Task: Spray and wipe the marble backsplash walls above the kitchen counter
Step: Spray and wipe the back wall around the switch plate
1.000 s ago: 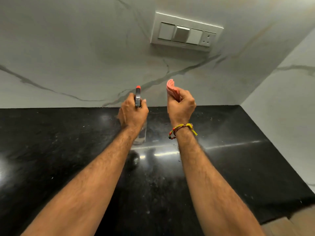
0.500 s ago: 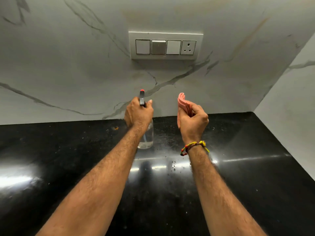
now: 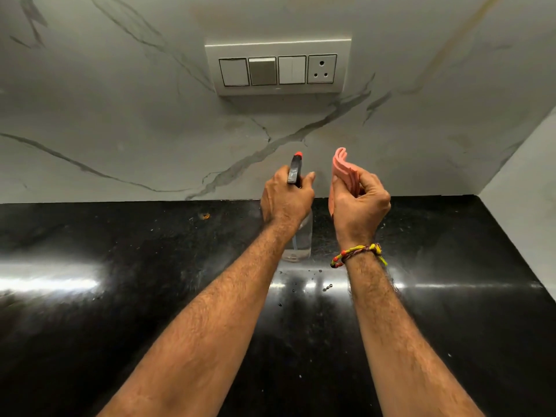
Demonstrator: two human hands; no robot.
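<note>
While both hands are raised before the marble backsplash (image 3: 126,109), each one holds a single cleaning item.

The left hand (image 3: 285,200) is wrapped round the neck of one clear spray bottle (image 3: 299,242), whose black head with a red nozzle tip points at the wall; the bottle's base hangs above the black counter (image 3: 120,296), though whether it touches the surface cannot be told. The right hand (image 3: 358,203), just beside the left, pinches one folded pink cloth (image 3: 341,165) between thumb and curled fingers, its folded edge standing upright. One beaded bracelet (image 3: 358,254) circles the right wrist. On the backsplash above the hands sits one white switch plate (image 3: 278,67) carrying three switches and one three-pin socket. A second marble wall (image 3: 529,182) meets the first at the right corner. Several small droplets dot the counter between the forearms.
</note>
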